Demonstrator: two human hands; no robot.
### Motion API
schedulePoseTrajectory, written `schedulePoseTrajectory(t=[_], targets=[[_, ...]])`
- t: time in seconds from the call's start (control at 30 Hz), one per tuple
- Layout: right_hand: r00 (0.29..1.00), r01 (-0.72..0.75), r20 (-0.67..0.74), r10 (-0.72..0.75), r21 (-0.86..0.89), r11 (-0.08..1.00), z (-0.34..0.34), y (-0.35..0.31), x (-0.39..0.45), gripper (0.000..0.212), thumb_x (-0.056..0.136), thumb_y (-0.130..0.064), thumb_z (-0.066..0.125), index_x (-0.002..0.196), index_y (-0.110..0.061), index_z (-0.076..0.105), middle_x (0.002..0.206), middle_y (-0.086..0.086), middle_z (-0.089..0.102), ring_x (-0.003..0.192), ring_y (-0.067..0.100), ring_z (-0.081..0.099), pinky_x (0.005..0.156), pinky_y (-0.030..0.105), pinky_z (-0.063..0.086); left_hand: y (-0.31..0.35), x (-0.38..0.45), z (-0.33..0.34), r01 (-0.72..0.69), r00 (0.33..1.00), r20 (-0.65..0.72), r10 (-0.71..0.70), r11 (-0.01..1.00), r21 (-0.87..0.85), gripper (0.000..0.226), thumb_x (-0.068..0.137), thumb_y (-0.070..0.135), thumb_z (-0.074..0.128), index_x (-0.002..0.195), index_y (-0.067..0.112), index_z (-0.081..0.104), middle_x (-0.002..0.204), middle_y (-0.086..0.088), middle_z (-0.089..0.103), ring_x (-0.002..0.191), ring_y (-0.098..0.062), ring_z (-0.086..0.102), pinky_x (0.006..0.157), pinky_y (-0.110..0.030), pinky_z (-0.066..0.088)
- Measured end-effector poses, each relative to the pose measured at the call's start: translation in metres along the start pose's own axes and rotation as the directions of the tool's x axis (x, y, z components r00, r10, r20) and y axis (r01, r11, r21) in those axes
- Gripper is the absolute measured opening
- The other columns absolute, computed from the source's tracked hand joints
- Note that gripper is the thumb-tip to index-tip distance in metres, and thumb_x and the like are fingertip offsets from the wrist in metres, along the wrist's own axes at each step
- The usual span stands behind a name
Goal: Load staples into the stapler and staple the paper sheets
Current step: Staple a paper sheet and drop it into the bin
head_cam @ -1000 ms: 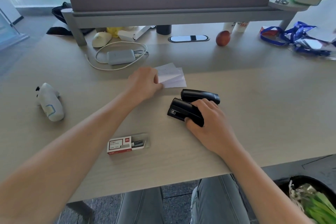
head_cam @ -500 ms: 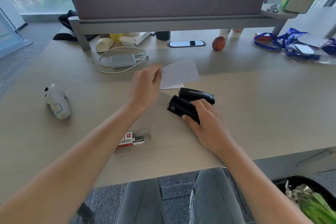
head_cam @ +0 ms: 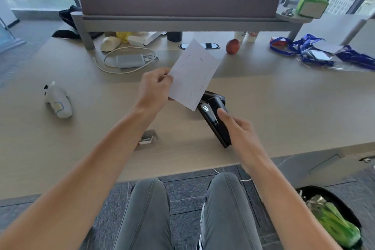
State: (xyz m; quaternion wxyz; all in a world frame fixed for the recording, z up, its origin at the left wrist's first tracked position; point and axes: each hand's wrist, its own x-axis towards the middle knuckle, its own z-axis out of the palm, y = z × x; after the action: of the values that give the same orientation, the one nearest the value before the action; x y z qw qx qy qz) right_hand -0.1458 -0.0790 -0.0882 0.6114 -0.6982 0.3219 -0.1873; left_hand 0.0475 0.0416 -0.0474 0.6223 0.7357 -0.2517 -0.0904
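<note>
My left hand (head_cam: 155, 85) pinches the white paper sheets (head_cam: 193, 75) by their left edge and holds them tilted above the desk. Faint staple marks show on the top sheet. The lower corner of the sheets hangs just in front of the black stapler (head_cam: 215, 117). My right hand (head_cam: 239, 134) grips the stapler from the right, lifted off the desk and angled, with its front end toward the paper. A small box of staples (head_cam: 147, 139) lies on the desk, partly hidden behind my left forearm.
A white toy figure (head_cam: 57, 100) lies at the left. A grey charger with white cable (head_cam: 129, 61), an apple (head_cam: 232, 46) and blue lanyards (head_cam: 304, 50) sit further back, under a grey monitor shelf (head_cam: 182, 23). A black bin (head_cam: 328, 217) with greens stands on the floor at right.
My left hand has picked the sheets up off the desk and raised them. My right hand has lifted and turned the stapler toward the paper's lower corner.
</note>
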Motion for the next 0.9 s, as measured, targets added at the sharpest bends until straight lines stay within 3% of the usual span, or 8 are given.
schedulePoseTrajectory(t=[0.03,0.17,0.3,0.4,0.57,0.77,0.9], targets=[[1.0,-0.014,0.017,0.014,0.015,1.0,-0.003,-0.002,-0.003,0.07,0.087,-0.066,0.064,0.09,0.004,0.068,0.077,0.009,0.05,0.072,0.017,0.042,0.068,0.035,0.028,0.001,-0.005,0.002,0.024,0.999,0.033,-0.023,0.999,-0.021,0.031,0.1,0.008,0.047,0.098,0.019,0.075,0.096,-0.007,0.073,0.083,-0.016,0.068,0.065,-0.031,0.062],[0.997,-0.056,0.062,0.055,0.021,0.998,-0.011,-0.008,-0.014,0.035,0.092,-0.041,0.072,0.1,-0.008,0.079,0.086,0.021,0.075,0.072,0.012,0.067,0.071,0.034,0.045,0.002,-0.015,0.005,0.037,0.995,0.092,-0.037,0.999,-0.002,0.03,0.1,0.003,0.047,0.101,0.011,0.076,0.085,-0.004,0.072,0.072,-0.01,0.067,0.063,-0.026,0.06],[0.989,-0.095,0.114,0.089,0.047,0.994,-0.012,-0.008,-0.022,0.021,0.092,-0.028,0.073,0.106,-0.014,0.078,0.091,0.01,0.075,0.081,0.013,0.077,0.066,0.029,0.055,0.002,-0.02,0.001,0.04,0.994,0.105,-0.041,0.999,0.013,0.027,0.099,0.005,0.049,0.097,0.01,0.075,0.081,-0.004,0.07,0.073,-0.014,0.064,0.066,-0.031,0.056],[0.987,-0.093,0.133,0.088,0.029,0.995,-0.01,-0.005,-0.024,0.023,0.088,-0.03,0.075,0.108,-0.019,0.077,0.09,0.004,0.076,0.089,0.021,0.078,0.067,0.03,0.055,0.004,-0.024,0.001,0.064,0.987,0.147,-0.064,0.998,0.0,0.029,0.099,0.004,0.049,0.092,0.016,0.074,0.078,0.0,0.069,0.067,-0.008,0.064,0.063,-0.027,0.056],[0.98,-0.139,0.144,0.137,0.009,0.99,-0.005,-0.012,-0.026,0.04,0.09,-0.056,0.069,0.111,-0.022,0.076,0.101,0.002,0.081,0.089,0.017,0.079,0.074,0.035,0.06,0.007,-0.031,0.001,0.093,0.966,0.244,-0.09,0.996,-0.001,0.027,0.102,0.006,0.05,0.1,0.017,0.074,0.086,0.0,0.074,0.068,-0.005,0.068,0.058,-0.02,0.055],[0.973,-0.146,0.187,0.134,0.055,0.988,-0.001,-0.014,-0.029,0.048,0.095,-0.057,0.062,0.113,-0.014,0.076,0.096,0.008,0.082,0.078,0.019,0.076,0.069,0.035,0.057,0.005,-0.033,0.001,0.106,0.958,0.265,-0.113,0.994,0.041,0.025,0.101,0.008,0.051,0.105,0.011,0.075,0.098,-0.006,0.077,0.08,-0.012,0.07,0.072,-0.028,0.059],[0.97,-0.151,0.204,0.133,0.074,0.986,0.001,-0.013,-0.029,0.051,0.096,-0.057,0.061,0.114,-0.011,0.075,0.097,0.011,0.082,0.076,0.023,0.077,0.067,0.033,0.059,0.001,-0.034,0.003,0.122,0.954,0.268,-0.132,0.991,0.053,0.024,0.1,0.007,0.052,0.106,0.011,0.076,0.1,-0.008,0.077,0.078,-0.012,0.07,0.066,-0.023,0.057]])
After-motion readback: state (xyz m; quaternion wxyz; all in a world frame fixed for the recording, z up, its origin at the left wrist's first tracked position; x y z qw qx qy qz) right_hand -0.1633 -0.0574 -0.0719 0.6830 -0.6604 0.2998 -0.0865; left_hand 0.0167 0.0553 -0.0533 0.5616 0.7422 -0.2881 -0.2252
